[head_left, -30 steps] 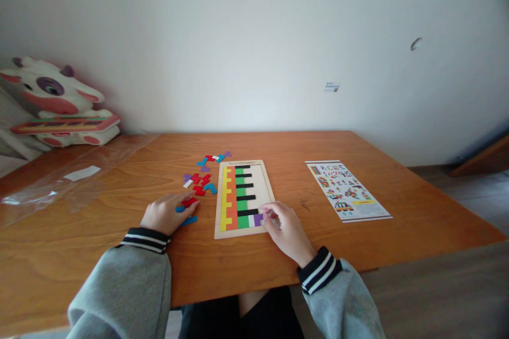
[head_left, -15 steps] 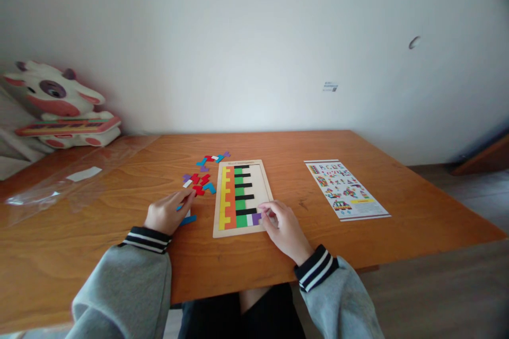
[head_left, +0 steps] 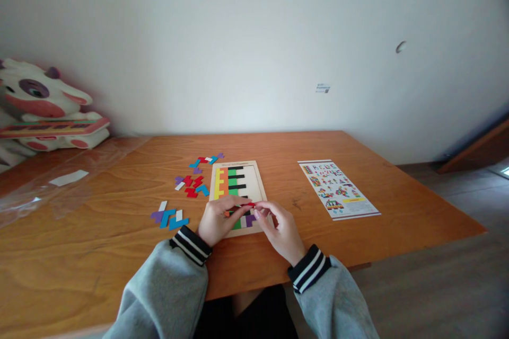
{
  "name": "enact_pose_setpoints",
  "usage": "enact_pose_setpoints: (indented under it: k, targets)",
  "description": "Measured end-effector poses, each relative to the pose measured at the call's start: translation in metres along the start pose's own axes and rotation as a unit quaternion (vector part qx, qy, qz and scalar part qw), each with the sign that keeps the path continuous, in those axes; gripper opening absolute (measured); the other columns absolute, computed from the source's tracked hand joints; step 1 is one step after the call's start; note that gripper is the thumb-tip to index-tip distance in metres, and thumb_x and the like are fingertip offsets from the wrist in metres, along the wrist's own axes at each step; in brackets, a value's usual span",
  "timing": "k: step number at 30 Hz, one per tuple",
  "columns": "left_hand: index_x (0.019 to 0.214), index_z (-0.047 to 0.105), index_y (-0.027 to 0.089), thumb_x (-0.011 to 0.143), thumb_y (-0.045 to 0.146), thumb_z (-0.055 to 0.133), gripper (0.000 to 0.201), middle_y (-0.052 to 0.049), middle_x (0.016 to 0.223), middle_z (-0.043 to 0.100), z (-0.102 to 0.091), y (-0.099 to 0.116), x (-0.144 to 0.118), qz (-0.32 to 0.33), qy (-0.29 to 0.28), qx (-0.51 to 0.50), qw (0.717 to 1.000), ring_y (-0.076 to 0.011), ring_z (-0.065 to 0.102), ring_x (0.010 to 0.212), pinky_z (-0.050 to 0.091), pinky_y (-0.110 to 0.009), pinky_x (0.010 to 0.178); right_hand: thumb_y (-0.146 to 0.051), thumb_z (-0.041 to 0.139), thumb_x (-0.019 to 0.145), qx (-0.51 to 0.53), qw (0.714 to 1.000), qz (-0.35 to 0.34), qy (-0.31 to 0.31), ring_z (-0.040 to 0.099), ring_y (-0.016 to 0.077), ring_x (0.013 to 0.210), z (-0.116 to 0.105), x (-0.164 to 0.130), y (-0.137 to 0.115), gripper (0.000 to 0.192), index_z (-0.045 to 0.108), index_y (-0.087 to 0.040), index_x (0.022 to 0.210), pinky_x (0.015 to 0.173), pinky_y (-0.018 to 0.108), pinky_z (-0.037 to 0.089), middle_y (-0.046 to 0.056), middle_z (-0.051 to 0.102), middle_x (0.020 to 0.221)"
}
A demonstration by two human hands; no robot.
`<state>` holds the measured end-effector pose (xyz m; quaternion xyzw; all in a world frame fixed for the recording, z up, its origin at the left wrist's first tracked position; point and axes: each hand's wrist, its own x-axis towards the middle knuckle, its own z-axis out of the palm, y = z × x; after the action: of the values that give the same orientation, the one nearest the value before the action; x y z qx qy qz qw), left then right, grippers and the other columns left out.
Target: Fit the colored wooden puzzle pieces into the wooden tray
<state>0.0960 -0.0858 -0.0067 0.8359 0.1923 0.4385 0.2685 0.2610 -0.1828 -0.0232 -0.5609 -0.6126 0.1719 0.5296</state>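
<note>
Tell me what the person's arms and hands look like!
Both arms wear baggy grey sweatshirt sleeves. Each sleeve ends in a dark ribbed cuff with white stripes. The left hand and right hand are bare, with no gloves, rings or watch showing.

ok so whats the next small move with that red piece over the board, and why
Probably lower the red piece into the bare strip on the right of the puzzle board, beside the purple piece. Both the left hand and right hand meet on it just above the board's near end, and that right side looks unfilled. Its exact shape is too small to tell, so it may need turning.
</note>
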Motion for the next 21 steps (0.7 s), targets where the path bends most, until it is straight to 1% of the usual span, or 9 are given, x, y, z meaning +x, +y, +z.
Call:
enact_pose_setpoints:
  k: [3,6,8,10,12,14,15,17,21]
  targets:
    - [0.091,0.075,0.017,0.085,0.033,0.069,0.018,-0.006,0.084,0.077,0.006,-0.005,-0.001,-0.080,0.003,-0.072,0.994,-0.0160,0.072,0.074,0.061,-0.024,0.066,-0.031,0.058,0.092,0.008,1.000,0.008,-0.003,0.064,0.0154,0.078,0.000,0.001,-0.003,0.016,0.066,-0.020,0.101,0.073,0.028,0.051,0.004,0.070,0.089]
    - [0.091,0.076,0.017,0.085,0.032,0.070,0.018,-0.006,0.085,0.076,0.008,-0.004,-0.001,-0.086,-0.005,-0.112,0.990,-0.0157,0.072,0.074,0.061,-0.024,0.066,-0.035,0.060,0.090,0.020,0.999,0.032,0.012,0.064,0.0155,0.074,0.000,0.002,-0.004,0.017,0.066,-0.020,0.096,0.069,0.028,0.050,0.004,0.071,0.085]
    - [0.093,0.076,0.017,0.087,0.031,0.067,0.017,-0.006,0.087,0.076,0.009,-0.001,0.000,-0.068,-0.015,-0.111,0.991,-0.0153,0.071,0.075,0.060,-0.024,0.066,-0.038,0.062,0.089,0.032,0.998,0.052,0.016,0.064,0.0158,0.072,0.000,0.001,-0.003,0.019,0.067,-0.019,0.092,0.067,0.028,0.051,0.004,0.072,0.083]
    - [0.096,0.074,0.017,0.091,0.028,0.062,0.018,-0.007,0.091,0.075,0.007,0.002,0.000,-0.045,-0.034,-0.079,0.995,-0.0154,0.071,0.080,0.060,-0.025,0.070,-0.039,0.062,0.088,0.043,0.996,0.074,0.019,0.066,0.0168,0.073,-0.001,0.001,0.000,0.020,0.066,-0.019,0.089,0.068,0.028,0.052,0.005,0.073,0.083]
    - [0.103,0.072,0.016,0.093,0.026,0.058,0.020,-0.008,0.095,0.074,0.004,0.002,-0.002,-0.008,-0.064,-0.020,0.998,-0.0163,0.070,0.086,0.059,-0.028,0.077,-0.038,0.062,0.088,0.053,0.993,0.099,0.033,0.068,0.0179,0.077,-0.002,0.000,0.004,0.021,0.065,-0.019,0.096,0.070,0.029,0.053,0.006,0.074,0.087]
    - [0.108,0.069,0.016,0.093,0.024,0.057,0.022,-0.009,0.098,0.074,0.001,0.001,-0.004,0.050,-0.100,0.045,0.993,-0.0178,0.068,0.092,0.057,-0.032,0.085,-0.036,0.062,0.088,0.047,0.991,0.117,0.045,0.070,0.0186,0.079,-0.004,-0.001,0.009,0.027,0.063,-0.018,0.108,0.073,0.030,0.054,0.006,0.075,0.090]
    - [0.111,0.068,0.017,0.093,0.023,0.056,0.023,-0.009,0.100,0.074,0.000,-0.001,-0.006,0.078,-0.117,0.070,0.988,-0.0185,0.067,0.094,0.057,-0.034,0.087,-0.035,0.062,0.088,0.036,0.991,0.119,0.044,0.071,0.0189,0.080,-0.004,-0.001,0.011,0.029,0.062,-0.019,0.112,0.075,0.031,0.055,0.006,0.075,0.091]
    - [0.114,0.067,0.017,0.093,0.020,0.054,0.025,-0.009,0.103,0.073,-0.001,-0.003,-0.009,0.115,-0.138,0.101,0.979,-0.0194,0.066,0.099,0.056,-0.036,0.090,-0.033,0.062,0.088,0.001,0.994,0.110,0.029,0.071,0.0192,0.082,-0.005,-0.002,0.014,0.027,0.065,-0.020,0.111,0.077,0.031,0.055,0.006,0.076,0.093]
    - [0.119,0.065,0.019,0.092,0.016,0.050,0.031,-0.008,0.109,0.072,0.001,-0.006,-0.013,0.130,-0.142,0.124,0.973,-0.0201,0.064,0.103,0.055,-0.037,0.092,-0.031,0.062,0.087,-0.057,0.995,0.087,0.008,0.070,0.0188,0.076,-0.004,-0.001,0.016,0.019,0.070,-0.020,0.101,0.072,0.030,0.055,0.006,0.076,0.089]
